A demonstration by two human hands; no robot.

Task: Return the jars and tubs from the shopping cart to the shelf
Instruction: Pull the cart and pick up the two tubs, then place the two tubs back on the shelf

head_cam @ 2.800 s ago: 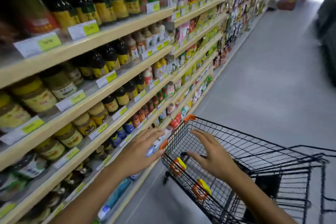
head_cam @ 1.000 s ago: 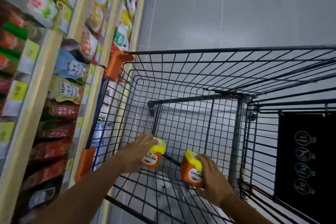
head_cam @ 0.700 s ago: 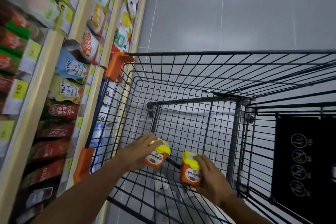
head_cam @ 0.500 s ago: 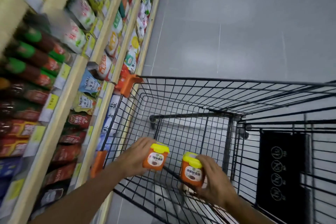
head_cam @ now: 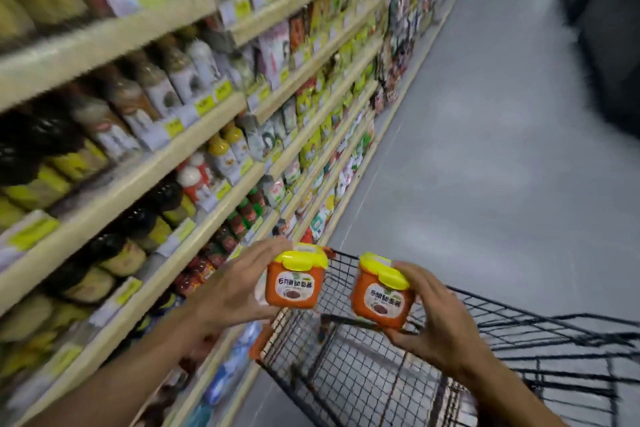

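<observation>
your left hand (head_cam: 231, 289) grips one orange tub (head_cam: 295, 282) with a yellow lid, up above the cart's (head_cam: 363, 367) shelf-side rim | your right hand (head_cam: 434, 322) holds the second tub (head_cam: 379, 295) tilted over the cart's basket | shelf (head_cam: 145, 180) runs along your left, packed with jars and bottles, all pretty blurry
</observation>
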